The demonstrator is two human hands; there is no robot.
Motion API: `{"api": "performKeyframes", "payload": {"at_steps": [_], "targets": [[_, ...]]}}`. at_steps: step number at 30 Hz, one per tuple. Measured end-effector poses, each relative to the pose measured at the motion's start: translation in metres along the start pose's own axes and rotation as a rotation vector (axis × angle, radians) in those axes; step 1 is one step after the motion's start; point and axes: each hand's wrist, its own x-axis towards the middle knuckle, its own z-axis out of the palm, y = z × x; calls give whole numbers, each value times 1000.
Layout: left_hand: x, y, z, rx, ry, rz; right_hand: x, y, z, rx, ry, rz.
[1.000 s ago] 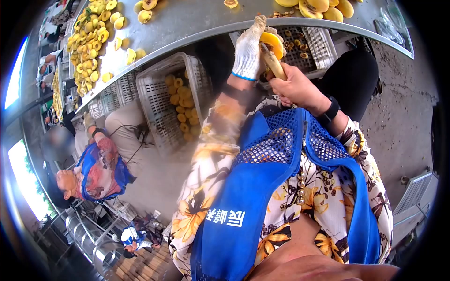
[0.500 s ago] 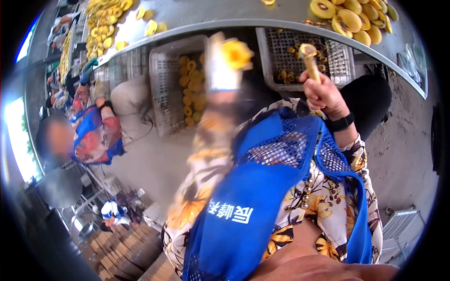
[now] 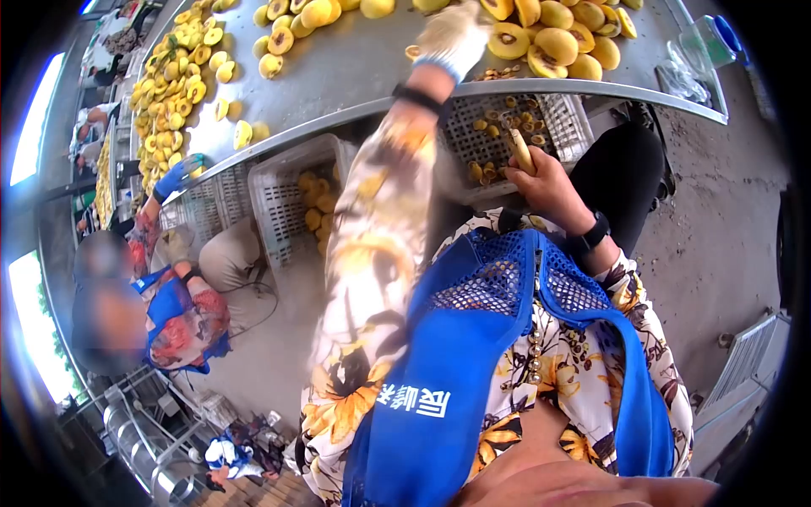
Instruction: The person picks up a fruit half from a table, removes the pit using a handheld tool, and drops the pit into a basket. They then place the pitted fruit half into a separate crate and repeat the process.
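My left hand [image 3: 454, 40], in a white glove, reaches over the metal table [image 3: 338, 84] at the near side of a pile of halved yellow peaches [image 3: 553, 46]. Motion smears its fingers, so I cannot tell whether they hold anything. Lower and to the right, my right hand [image 3: 543, 184] is bare and wrapped round the pale handle of a pitting tool [image 3: 521, 154]. The tool points up and away, over a white crate [image 3: 570, 118] with pits and fruit scraps inside.
A second white crate [image 3: 262, 182] holds yellow fruit below the table edge. More peach halves [image 3: 173, 101] cover the table's left side. A co-worker [image 3: 190, 325] sits at left, one blue-gloved hand [image 3: 179, 175] at the table edge. A clear plastic bag [image 3: 680, 80] lies far right.
My left hand has moved from above the crates, where it had a yellow peach piece, up over the table. My right hand with the tool has shifted slightly left and lower in view.
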Motion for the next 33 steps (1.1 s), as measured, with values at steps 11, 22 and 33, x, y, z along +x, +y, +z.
{"api": "performKeyframes", "payload": {"at_steps": [11, 22, 33], "targets": [[42, -39, 63, 175, -248, -78, 6, -23, -33, -38, 339, -43], [-97, 10, -38, -235, 61, 244, 45, -46, -21, 761, -26, -230], [-133, 10, 38, -1469, 319, -595, 18, -38, 12, -187, 227, -251]]}}
